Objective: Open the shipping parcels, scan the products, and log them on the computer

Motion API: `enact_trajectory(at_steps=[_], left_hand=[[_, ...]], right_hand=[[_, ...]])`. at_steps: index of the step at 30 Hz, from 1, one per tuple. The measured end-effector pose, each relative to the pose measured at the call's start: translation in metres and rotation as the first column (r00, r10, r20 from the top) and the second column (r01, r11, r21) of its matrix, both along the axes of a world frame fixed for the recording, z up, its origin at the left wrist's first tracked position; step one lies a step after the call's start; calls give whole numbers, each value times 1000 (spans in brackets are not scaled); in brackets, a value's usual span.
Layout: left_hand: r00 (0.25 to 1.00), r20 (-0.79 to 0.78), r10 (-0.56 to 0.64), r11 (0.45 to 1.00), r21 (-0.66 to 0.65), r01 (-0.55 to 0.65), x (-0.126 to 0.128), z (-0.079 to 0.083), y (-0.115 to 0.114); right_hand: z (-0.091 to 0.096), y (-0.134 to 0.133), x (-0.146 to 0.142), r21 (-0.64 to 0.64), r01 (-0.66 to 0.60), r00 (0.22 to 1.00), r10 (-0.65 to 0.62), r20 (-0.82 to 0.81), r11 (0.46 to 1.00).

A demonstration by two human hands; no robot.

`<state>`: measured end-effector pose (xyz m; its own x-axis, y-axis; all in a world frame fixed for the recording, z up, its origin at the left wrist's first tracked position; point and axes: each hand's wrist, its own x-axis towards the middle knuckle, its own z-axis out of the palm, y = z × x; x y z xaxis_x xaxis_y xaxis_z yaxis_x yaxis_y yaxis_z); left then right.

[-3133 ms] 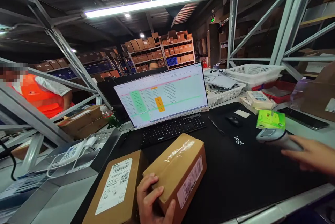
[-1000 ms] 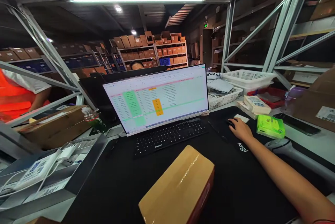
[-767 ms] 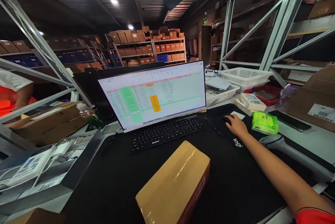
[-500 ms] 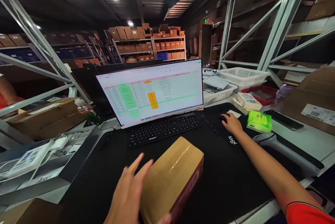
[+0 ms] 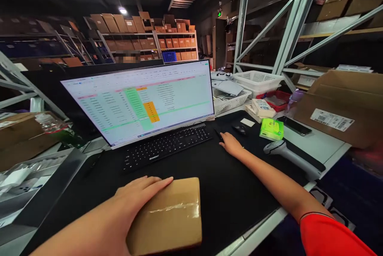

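A small taped cardboard box [image 5: 172,218] lies on the black desk mat [image 5: 221,204] at the front. My left hand [image 5: 137,194] grips its left side, with one finger along the top edge; part of the grip is hidden. Farther right, my right hand [image 5: 231,143] is closed around a dark pen [image 5: 218,133] at the mat's surface, beside the keyboard. Just beyond that hand sits a black mouse [image 5: 239,129], apart from the fingers. The black keyboard [image 5: 167,148] stands below a monitor [image 5: 176,100] showing a spreadsheet.
A barcode scanner [image 5: 293,158], a green packet [image 5: 271,128] and a phone [image 5: 297,126] lie at the right. Behind are white baskets [image 5: 257,78] and a large carton [image 5: 338,104]. A grey tray [image 5: 62,176] of small items and a bottle [image 5: 49,122] stand left.
My right hand has left the mouse and moved to the pen. My left hand has closed on the box, which has turned and come nearer. The view has swung right.
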<state>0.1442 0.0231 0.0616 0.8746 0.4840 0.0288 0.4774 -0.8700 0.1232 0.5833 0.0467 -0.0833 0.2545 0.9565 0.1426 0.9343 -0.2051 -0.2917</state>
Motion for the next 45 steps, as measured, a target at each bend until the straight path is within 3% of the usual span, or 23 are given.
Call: enact_trajectory(at_steps=[3, 5, 8, 11, 14, 17, 22, 26, 30, 35, 38, 42, 45], left_hand=[[1000, -5, -7, 999, 44, 8, -10, 3, -2], [998, 67, 5, 988, 153, -15, -12, -6, -13], [977, 214, 1, 927, 366, -81, -18, -31, -38], [937, 350, 14, 847, 494, -197, -27, -65, -64], [872, 488, 18, 775, 544, -320, -29, -94, -79], [826, 562, 36, 743, 538, -399, -22, -108, -83], [768, 641, 10, 721, 528, -450, -9, -106, -81], [718, 694, 49, 701, 488, -520, -5, -106, -86], [636, 770, 48, 643, 464, -610, -4, -111, -91], [641, 765, 64, 620, 473, -626, -4, -114, -91], [637, 767, 80, 618, 463, -635, -6, -117, -90], [668, 743, 46, 618, 504, -603, -11, -117, -86], [700, 712, 44, 629, 525, -574, -14, -107, -83]], right_hand=[[0, 1, 0, -32, 31, 999, -32, -27, 999], [3, 0, 3, -64, 49, 998, -52, -39, 997], [14, -10, 12, -108, 79, 996, -84, -41, 991], [37, -27, 15, -79, 89, 995, -92, -44, 993], [69, -45, 0, 67, -26, 983, 37, -179, 997], [103, -57, -42, 171, -275, 904, 315, -289, 946], [156, -61, -136, 82, -680, 686, 671, -282, 729], [187, -54, -196, -95, -816, 576, 784, -231, 570], [201, -44, -237, -227, -791, 593, 804, -52, 569], [207, -41, -263, -296, -757, 580, 807, 105, 583], [215, -49, -262, -318, -736, 574, 800, 173, 597], [235, -71, -246, -301, -727, 604, 783, 148, 617], [246, -89, -232, -414, -676, 600, 781, 172, 610]])
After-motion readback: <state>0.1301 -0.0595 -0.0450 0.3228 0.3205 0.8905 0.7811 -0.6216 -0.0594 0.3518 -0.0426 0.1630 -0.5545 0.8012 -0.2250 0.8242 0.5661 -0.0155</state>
